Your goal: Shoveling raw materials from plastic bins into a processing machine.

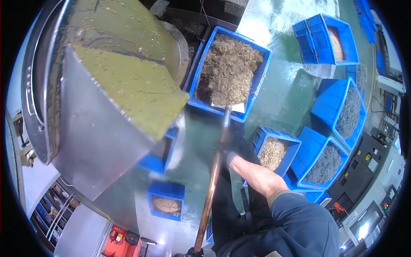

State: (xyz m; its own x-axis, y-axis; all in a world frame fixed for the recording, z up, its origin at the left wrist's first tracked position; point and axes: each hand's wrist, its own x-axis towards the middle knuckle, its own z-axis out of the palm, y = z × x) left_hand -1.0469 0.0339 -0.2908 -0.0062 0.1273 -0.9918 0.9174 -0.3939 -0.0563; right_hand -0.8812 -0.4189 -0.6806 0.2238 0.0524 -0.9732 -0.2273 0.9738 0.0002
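A long-handled shovel (209,201) runs up from the lower edge into a blue bin (260,81). Brownish-grey shavings (231,64) are heaped in that bin and cover most of the shovel's blade, whose pale edge shows beneath them. My right hand (226,146), in a dark glove and somewhat blurred, is closed around the handle below its metal socket. At the lower edge, my left hand (195,252), also dark-gloved, is wrapped around the handle's end and only partly shows.
A metal chute with a yellow-green, chip-strewn surface (137,90) juts in from the left. Blue bins of grey curly shavings (325,162) stand at right, near a smaller bin of golden chips (273,154). Another blue bin (156,188) sits lower left. Machines line the right rim.
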